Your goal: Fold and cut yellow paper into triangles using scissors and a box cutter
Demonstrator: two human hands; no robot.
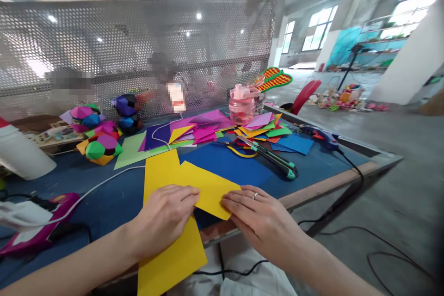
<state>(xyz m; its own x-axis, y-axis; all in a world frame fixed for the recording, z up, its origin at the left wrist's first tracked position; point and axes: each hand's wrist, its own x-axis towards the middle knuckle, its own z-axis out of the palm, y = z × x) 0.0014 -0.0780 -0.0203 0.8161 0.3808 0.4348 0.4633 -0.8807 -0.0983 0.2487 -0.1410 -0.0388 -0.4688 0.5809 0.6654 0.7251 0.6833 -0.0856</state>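
A smaller piece of yellow paper (212, 188) stretches between my two hands. My left hand (166, 216) is closed on its left end, fingers curled and thumb hidden. Its right end is gripped by my right hand (259, 212), which wears a ring; the fingers lie together over the edge. Under my left hand a long yellow sheet (161, 171) runs along the table and hangs past the front edge. Just behind the piece lies a dark blue sheet (225, 163). A green and black utility knife (274, 157) rests on it, beside scissors (243, 151) with a yellow handle.
Stacks of coloured paper (204, 126), a pink bottle (242, 105) and faceted paper balls (104, 145) stand farther back. A glue gun (321, 136) lies at the right edge. At left are a white bottle (22, 152) and a magenta power strip (67, 203); a white cable crosses the table.
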